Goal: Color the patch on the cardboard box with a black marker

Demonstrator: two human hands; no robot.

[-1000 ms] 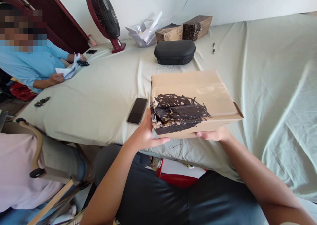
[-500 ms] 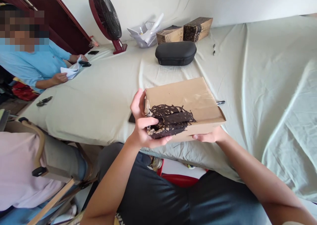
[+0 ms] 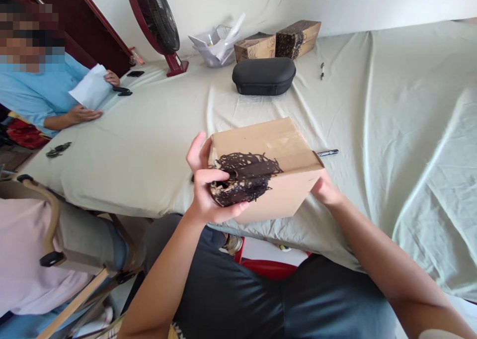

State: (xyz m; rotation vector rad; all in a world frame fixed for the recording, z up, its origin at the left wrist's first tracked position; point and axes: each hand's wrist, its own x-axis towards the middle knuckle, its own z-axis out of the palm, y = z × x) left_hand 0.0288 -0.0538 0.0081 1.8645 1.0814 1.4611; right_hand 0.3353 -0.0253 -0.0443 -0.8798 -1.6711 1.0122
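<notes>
I hold a brown cardboard box (image 3: 276, 152) above the near edge of the cloth-covered table (image 3: 149, 145). Black marker scribble covers part of its near side. My left hand (image 3: 204, 185) grips the box's left end, fingers wrapped over the scribbled corner. At the right end, my right hand (image 3: 326, 190) supports the box from behind and below. The box is tilted, with one corner turned toward me. A black marker pen (image 3: 328, 153) lies on the cloth just right of the box.
A black hard case (image 3: 264, 75), two scribbled cardboard boxes (image 3: 278, 42), a clear container with papers (image 3: 214, 48) and a red fan (image 3: 156, 21) sit at the far side. A person in blue (image 3: 40, 90) holds paper at left. Another seated person's arm (image 3: 30, 249) is at lower left.
The box has been lifted off the table and rotated, its left end coming toward me. My left hand shifted up around that end, covering the phone. The person at left raised the paper.
</notes>
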